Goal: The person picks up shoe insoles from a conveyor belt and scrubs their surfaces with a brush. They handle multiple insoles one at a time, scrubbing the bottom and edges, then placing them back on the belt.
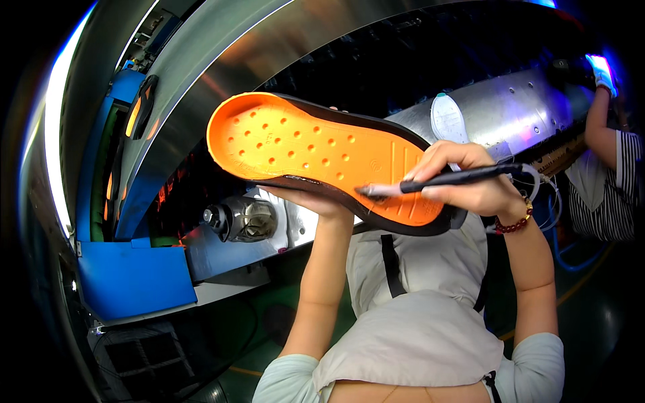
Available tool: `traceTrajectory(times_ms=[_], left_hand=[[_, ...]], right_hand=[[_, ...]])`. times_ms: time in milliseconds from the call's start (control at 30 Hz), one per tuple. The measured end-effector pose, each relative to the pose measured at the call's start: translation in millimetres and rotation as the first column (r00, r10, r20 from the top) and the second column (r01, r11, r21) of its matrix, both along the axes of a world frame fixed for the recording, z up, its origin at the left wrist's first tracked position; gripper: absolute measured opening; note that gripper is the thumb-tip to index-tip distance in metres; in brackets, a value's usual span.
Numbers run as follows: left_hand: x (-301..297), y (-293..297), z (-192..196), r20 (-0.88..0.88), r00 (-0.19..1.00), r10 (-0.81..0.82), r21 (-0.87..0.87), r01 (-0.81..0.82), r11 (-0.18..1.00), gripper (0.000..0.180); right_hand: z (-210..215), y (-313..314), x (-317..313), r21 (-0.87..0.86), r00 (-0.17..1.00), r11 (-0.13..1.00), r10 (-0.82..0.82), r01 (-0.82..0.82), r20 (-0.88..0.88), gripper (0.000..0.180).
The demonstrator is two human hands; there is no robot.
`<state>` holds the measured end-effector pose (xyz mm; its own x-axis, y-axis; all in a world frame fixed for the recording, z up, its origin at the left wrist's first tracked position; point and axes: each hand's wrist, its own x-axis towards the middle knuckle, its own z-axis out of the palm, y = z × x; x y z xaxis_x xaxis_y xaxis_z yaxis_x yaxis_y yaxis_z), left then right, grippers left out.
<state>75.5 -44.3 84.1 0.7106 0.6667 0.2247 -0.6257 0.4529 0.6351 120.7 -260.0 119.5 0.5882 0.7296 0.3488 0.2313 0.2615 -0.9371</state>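
An orange shoe sole (pixel 316 144) with a dark rim is held up in front of me, its dimpled heel end toward the left. Beneath it my left hand (pixel 316 200) supports the near edge; most of those fingers are hidden behind the sole. My right hand (pixel 463 176) grips a black-handled brush (pixel 463 178), with a thin hose at its back end. The bristles touch the sole's near edge around its middle, where the dark rim looks wet and shiny.
A clear bottle with a black cap (pixel 247 220) stands on the metal ledge (pixel 215 258). A white sole (pixel 448 119) lies on the metal surface beyond. Left is a blue machine housing (pixel 138 279) with more soles on a belt. At far right another person's gloved hand (pixel 600 70) works.
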Motion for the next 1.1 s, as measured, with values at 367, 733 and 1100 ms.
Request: traceTrajectory(times_ms=[367, 733, 1100], left_hand=[[-5.2, 18.2, 10.1, 0.01, 0.996, 0.087, 0.1, -0.087, 0.991, 0.071], [-1.3, 30.3, 32.8, -0.08, 0.992, 0.102, 0.172, -0.087, 0.981, 0.076], [-13.2, -17.0, 82.3, 0.258, 0.78, -0.571, 0.09, 0.569, 0.818, 0.089]], right_hand=[[-14.0, -14.8, -2.4, -0.079, 0.972, 0.978, 0.2, -0.192, 0.119, 0.016], [-18.6, -24.9, -5.0, 0.03, 0.975, 0.98, 0.193, -0.197, 0.106, 0.023], [16.9, 4.8, -10.4, 0.384, 0.779, 0.923, 0.227, 0.019, -0.584, 0.022]])
